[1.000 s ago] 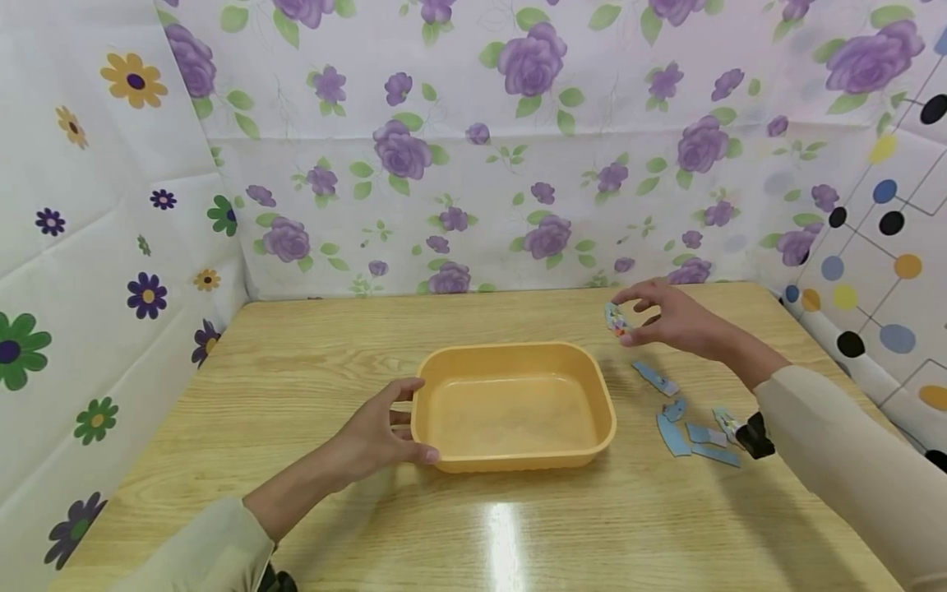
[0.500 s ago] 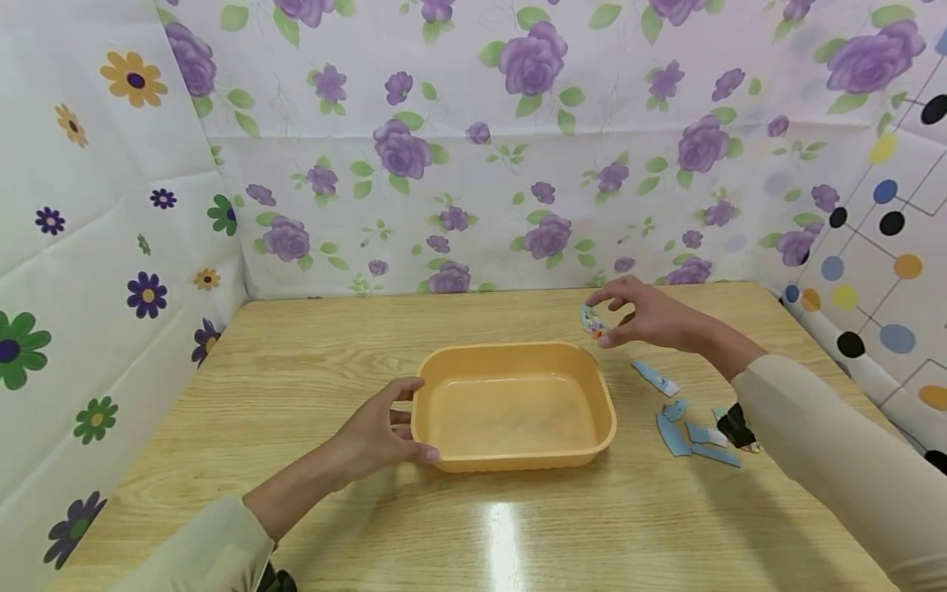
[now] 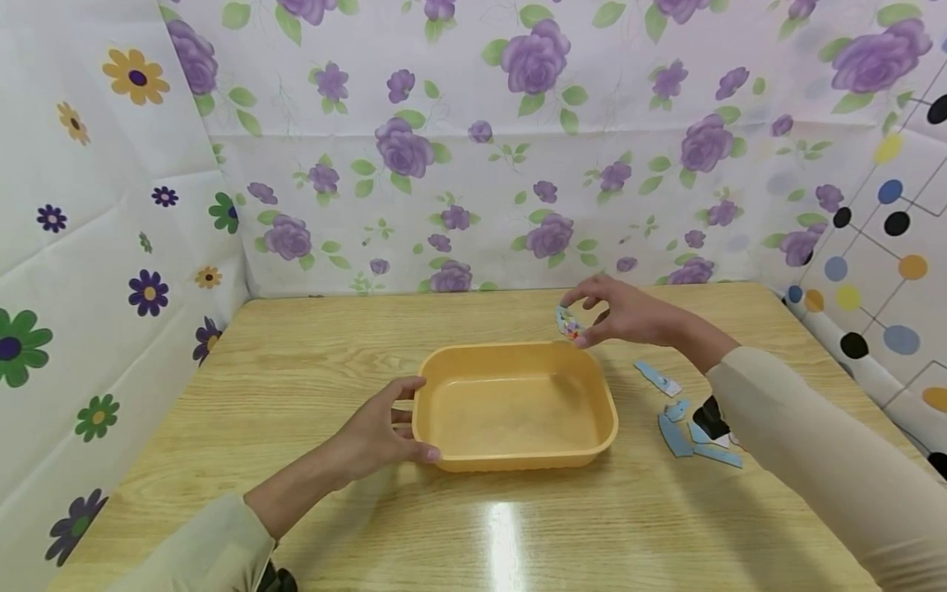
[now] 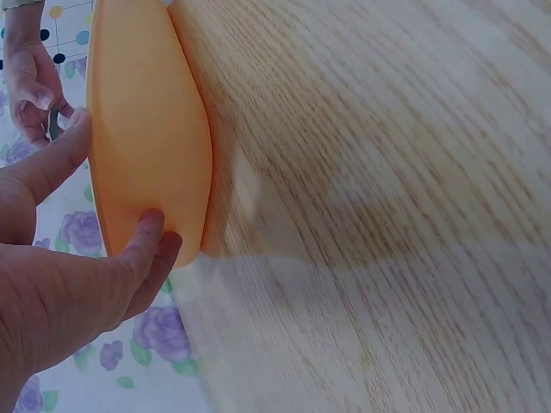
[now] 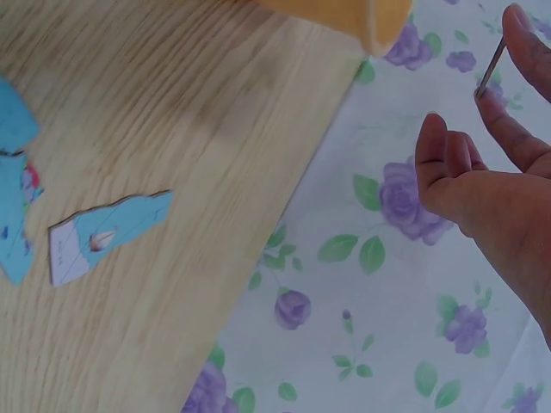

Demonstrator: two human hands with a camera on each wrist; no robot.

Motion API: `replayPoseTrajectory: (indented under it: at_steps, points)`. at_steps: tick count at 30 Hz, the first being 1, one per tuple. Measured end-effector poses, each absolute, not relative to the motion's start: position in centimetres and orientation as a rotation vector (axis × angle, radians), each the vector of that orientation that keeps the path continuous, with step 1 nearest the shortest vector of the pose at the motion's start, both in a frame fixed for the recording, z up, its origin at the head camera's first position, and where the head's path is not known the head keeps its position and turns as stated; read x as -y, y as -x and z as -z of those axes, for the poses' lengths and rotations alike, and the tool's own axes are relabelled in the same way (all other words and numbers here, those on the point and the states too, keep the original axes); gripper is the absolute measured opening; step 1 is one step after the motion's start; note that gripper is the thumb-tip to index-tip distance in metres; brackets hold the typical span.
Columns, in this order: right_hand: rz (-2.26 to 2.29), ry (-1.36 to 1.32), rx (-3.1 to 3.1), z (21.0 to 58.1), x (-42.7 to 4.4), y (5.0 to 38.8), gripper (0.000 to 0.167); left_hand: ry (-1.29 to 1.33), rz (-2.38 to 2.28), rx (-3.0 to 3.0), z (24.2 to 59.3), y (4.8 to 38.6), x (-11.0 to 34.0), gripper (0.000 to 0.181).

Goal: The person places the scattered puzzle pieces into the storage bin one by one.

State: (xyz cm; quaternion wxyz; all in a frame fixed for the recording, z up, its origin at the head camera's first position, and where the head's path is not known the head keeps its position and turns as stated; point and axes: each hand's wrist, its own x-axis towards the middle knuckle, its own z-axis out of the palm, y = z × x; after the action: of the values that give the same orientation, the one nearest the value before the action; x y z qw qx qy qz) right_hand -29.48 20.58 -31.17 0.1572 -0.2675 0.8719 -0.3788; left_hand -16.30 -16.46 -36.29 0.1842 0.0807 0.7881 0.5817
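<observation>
From the head view, my right grip (image 3: 629, 311) is drawn into a pinch, thumb and fingertip nipping one brightly printed jigsaw piece (image 3: 568, 322) by its edges (the pale blue border faces away from my palm). I have it raised off the counter (image 3: 355, 337), by the far right corner of the yellow-orange plastic basin (image 3: 510, 415). My left grip (image 3: 373, 436) spans the basin's left end, fingers curved against it, thumb at the near corner. To the right, a narrow blue jigsaw strip (image 3: 657, 379) lies apart from a loose cluster of blue pieces (image 3: 675, 436), partly hidden by the black device (image 3: 710, 419) at my right cuff.

From the left wrist, two of my fingertips (image 4: 151, 225) touch the basin's smooth outer wall, with another digit up at the rim. Past the rim my right grip shows small, the piece a dark sliver in it.

From the right wrist, that piece is edge-on, a thin line (its print is turned out of sight), while my other fingers curl clear of it. The basin's corner shows well apart; the strip, white at one end, lies flat.
</observation>
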Motion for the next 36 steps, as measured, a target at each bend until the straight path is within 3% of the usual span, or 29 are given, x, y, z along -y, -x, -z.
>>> replayPoseTrajectory:
  at_steps: [36]
  points:
    - [1.075, 0.929, -2.377, 30.6, -12.6, 29.4, 0.056, -0.250, -1.649, -2.205, 36.5, 16.4, 16.6, 0.102]
